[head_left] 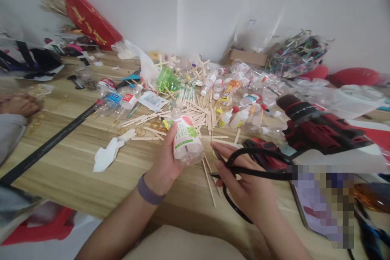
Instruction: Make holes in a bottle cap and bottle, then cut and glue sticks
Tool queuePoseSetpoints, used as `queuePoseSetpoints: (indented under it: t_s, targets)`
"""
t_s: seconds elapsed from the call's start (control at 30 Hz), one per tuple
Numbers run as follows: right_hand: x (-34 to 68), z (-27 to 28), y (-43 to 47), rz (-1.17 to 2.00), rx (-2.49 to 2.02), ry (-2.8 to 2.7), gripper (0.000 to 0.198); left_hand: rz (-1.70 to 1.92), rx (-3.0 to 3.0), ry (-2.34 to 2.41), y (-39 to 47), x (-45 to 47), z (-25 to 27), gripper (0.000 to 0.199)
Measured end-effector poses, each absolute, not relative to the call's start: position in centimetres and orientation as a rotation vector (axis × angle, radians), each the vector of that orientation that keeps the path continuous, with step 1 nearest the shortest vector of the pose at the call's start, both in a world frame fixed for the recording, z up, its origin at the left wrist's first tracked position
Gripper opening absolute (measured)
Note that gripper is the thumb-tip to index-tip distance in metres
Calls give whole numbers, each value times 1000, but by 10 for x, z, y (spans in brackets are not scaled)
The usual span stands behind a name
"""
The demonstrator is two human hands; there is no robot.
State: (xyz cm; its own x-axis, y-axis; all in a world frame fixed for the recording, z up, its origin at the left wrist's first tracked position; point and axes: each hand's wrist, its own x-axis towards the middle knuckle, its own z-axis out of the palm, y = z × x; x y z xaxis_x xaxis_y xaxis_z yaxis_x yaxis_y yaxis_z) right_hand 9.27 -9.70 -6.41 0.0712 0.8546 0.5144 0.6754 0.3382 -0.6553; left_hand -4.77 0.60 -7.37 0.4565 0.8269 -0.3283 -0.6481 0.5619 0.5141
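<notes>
My left hand [164, 162] is wrapped round a clear plastic bottle [187, 140] with a white and green label, tilted above the table. Close to its right, my right hand [243, 178] is closed on black-handled scissors [262, 174], the large loops standing out around the fingers. Part of the blades is hidden by the fingers. A small yellow patch shows by the fingertips, too unclear to name. Loose wooden sticks [209, 183] lie under and between the two hands. Beyond the bottle is a heap of flat wooden sticks [198, 115].
A red and black cordless drill [323, 130] stands at right, above a phone [313, 207] with a blurred screen. Small glue bottles [239, 118] and several empty plastic bottles [258, 83] crowd the back. Crumpled tissue [108, 154] lies left. Another person's hands [20, 105] rest at far left.
</notes>
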Motion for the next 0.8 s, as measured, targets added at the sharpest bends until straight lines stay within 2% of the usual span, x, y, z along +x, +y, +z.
queuePoseSetpoints:
  t_s: [0.2,0.3,0.37,0.5,0.8]
  targets:
    - [88,-65,-89,45,-1343,-1828,30,929,298,596,3,-47,-69,27]
    - [89,-62,-90,-42,-1410,-1796,23,993,290,583,4,-47,-64,28]
    - [88,-61,-92,-171,-1447,-1787,17,1014,230,621,4,-47,-63,21]
    - [81,-70,-96,-395,-1494,-1855,30,1028,143,672,4,-46,-64,10]
    - [74,-84,-97,-694,-1603,-2088,43,1056,247,612,3,-47,-76,25]
